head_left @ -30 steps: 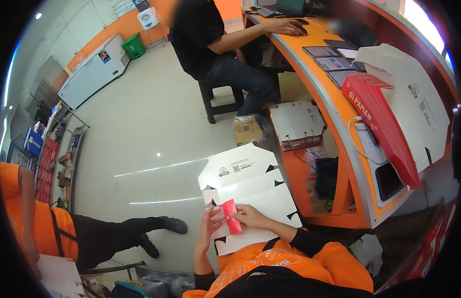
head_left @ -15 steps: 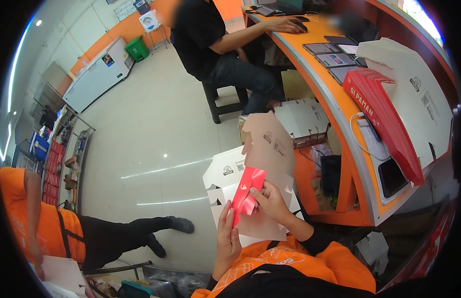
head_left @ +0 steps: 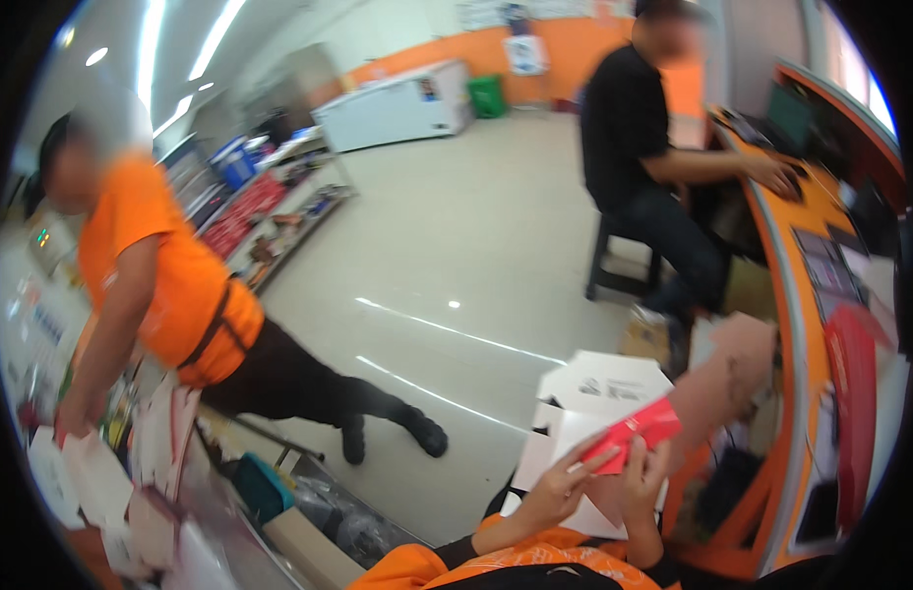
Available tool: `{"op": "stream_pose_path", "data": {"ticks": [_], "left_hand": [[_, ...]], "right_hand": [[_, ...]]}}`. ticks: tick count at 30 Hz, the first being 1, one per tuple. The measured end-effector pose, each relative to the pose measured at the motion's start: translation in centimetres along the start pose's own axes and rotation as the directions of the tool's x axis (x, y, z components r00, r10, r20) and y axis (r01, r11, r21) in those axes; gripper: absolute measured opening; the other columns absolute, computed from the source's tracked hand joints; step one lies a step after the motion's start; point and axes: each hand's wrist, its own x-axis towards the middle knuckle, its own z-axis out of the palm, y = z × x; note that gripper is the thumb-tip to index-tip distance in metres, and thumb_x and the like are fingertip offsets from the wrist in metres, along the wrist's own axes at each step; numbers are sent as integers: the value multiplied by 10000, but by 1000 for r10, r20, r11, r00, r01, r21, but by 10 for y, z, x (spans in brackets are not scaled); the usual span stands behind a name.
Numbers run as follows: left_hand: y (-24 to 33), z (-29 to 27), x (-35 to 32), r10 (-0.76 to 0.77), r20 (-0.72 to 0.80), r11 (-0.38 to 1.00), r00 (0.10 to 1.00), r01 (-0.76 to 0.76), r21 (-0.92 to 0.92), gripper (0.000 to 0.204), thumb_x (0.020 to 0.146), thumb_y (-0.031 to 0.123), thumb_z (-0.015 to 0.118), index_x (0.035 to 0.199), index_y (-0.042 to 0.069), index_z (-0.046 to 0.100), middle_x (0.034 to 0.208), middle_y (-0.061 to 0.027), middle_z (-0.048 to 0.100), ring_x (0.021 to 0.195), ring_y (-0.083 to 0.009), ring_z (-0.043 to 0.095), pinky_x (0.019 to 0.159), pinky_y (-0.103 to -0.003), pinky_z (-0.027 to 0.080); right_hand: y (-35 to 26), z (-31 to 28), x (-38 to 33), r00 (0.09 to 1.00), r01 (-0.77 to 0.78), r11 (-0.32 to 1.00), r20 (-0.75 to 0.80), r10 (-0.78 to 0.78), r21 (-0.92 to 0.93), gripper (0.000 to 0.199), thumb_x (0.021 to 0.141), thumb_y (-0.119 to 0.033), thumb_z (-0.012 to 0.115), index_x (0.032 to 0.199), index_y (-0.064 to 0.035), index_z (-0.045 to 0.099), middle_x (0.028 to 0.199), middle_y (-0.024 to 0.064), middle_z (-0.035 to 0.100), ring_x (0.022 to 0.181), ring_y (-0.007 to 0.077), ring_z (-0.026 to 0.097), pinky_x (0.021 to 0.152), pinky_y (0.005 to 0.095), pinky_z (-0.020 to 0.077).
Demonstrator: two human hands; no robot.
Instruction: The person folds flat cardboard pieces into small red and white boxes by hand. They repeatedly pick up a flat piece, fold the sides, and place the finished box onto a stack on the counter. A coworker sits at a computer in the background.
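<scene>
A folded piece of red glossy card [head_left: 653, 423] is between my hands, in front of my body. My left hand [head_left: 557, 495] grips its left end, fingers laid along it. From below, my right hand [head_left: 641, 484] pinches its lower edge. Behind and under the card lie flat white cardboard box blanks [head_left: 612, 378] with dark print and cut flaps. One larger blank [head_left: 727, 379], in shade, leans up to the right beside them.
At left a co-worker in an orange shirt [head_left: 171, 265] handles white cardboard. A seated person in black [head_left: 629, 118] uses a mouse at the orange counter [head_left: 786, 231], which holds a stack of red card [head_left: 852, 413]. A teal bin [head_left: 263, 487] stands lower left.
My view has swung left and up, bringing more of the co-worker in. The red card has turned from steep to more level, still in both hands.
</scene>
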Motion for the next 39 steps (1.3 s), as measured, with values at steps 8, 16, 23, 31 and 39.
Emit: {"op": "stream_pose_path", "data": {"ticks": [8, 16, 23, 31, 39], "left_hand": [[10, -12, 3, 41, -32, 999, 999, -42, -25, 529, 831, -33, 523, 1328, 145, 493, 1481, -187, 217, 1308, -351, 310, 1021, -399, 347], [19, -12, 12, 68, -40, 997, 997, -69, -23, 549, 808, -10, 594, 1329, 128, 488, 1484, -222, 188, 1283, -375, 324, 1045, -399, 281], [3, 10, 6, 205, -441, 962, 874, -96, 256, 332, 737, -67, 652, 1050, 42, 673, 1315, -241, 466, 1175, -390, 478, 1008, -431, 342], [9, 7, 7, 83, -550, 995, 831, -97, 4, 269, 749, -75, 652, 955, 86, 711, 1277, -174, 501, 1222, -363, 438, 1001, -442, 366], [19, -40, 21, -151, -210, 970, 966, 104, -220, 704, 636, 14, 780, 1261, 22, 458, 1265, -146, 497, 1153, -225, 506, 927, -342, 456]], "right_hand": [[-25, 8, -5, 981, -11, 996, 191, 28, -89, 239, 984, -127, 370, 1155, 30, 426, 1022, 137, 586, 893, 187, 600, 774, 297, 488], [-56, 12, -2, 964, 208, 920, 227, -136, -334, 219, 958, -77, 407, 1036, 77, 541, 896, 148, 647, 727, 162, 637, 637, 279, 541], [-46, 23, 15, 973, 70, 985, 228, -34, -155, 173, 940, -117, 480, 975, 29, 568, 774, 132, 646, 694, 147, 637, 590, 281, 478], [-29, 32, -3, 963, 61, 997, 262, -70, 42, 185, 940, -77, 468, 1016, 48, 582, 846, 99, 640, 687, 120, 595, 611, 235, 483], [-51, -2, 13, 917, 180, 981, 349, -193, 70, 294, 910, -222, 505, 1073, 15, 570, 1039, 121, 584, 953, 198, 551, 813, 340, 426]]}}
